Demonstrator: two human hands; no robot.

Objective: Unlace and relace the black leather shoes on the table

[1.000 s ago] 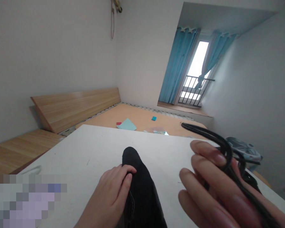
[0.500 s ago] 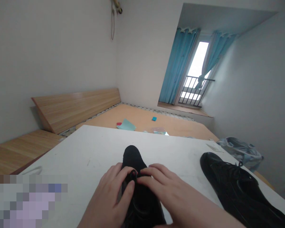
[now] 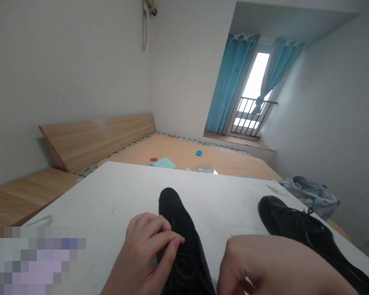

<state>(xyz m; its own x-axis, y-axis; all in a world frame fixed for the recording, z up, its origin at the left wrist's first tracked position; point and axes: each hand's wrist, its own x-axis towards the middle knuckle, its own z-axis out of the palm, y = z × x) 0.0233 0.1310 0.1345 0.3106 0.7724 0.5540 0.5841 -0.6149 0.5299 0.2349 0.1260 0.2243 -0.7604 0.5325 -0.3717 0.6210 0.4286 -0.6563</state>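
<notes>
A black lace-up shoe (image 3: 184, 221) lies on the white tabletop (image 3: 123, 184), its toe pointing away from me. My left hand (image 3: 153, 241) rests over the shoe's left side, with thumb and index finger pinched together on the black shoelace (image 3: 184, 264) just above the loose loop. The dark lace between the fingertips is hard to make out. To the right of the shoe, apart from it, is my right hand (image 3: 242, 262), bent at the wrist and pointing down; its fingers are mostly hidden by the hand and the frame's bottom edge. A second black shoe (image 3: 307, 233), laces tied, lies behind my right forearm.
Beyond the table is an orange bed surface (image 3: 227, 162) with a pale green sheet (image 3: 164, 163) and a small blue item (image 3: 199, 153). A bag-lined bin (image 3: 313, 192) stands at the right edge. A wooden headboard (image 3: 104, 139) runs along the left wall.
My right hand has left the laces and swung down to the right, turning at the wrist. My left hand stays at the shoe. The dark loop between my hands is no longer raised.
</notes>
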